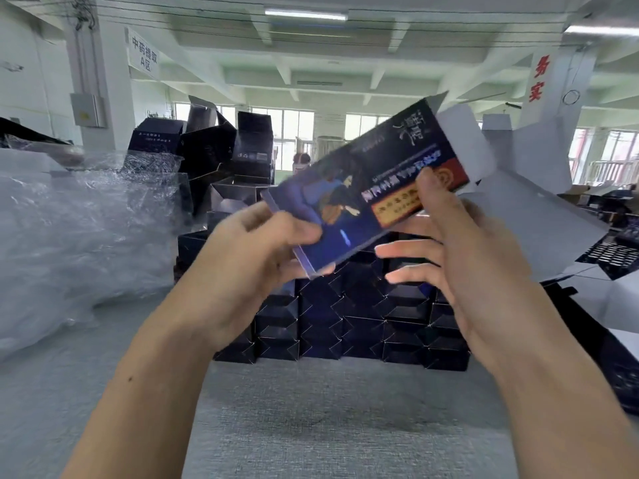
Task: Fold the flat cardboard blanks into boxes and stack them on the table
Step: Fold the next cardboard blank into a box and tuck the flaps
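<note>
One box [363,188] in left hand [256,261] and right hand [460,257] partly hides stacked boxes [345,323].

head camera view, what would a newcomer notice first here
First comes the dark blue printed box held up at the centre, tilted, with white flaps open at its upper right end, gripped by the left hand and the right hand. Behind it a wall of stacked dark boxes stands on the grey table, with crumpled clear plastic wrap heaped at the left.
</note>
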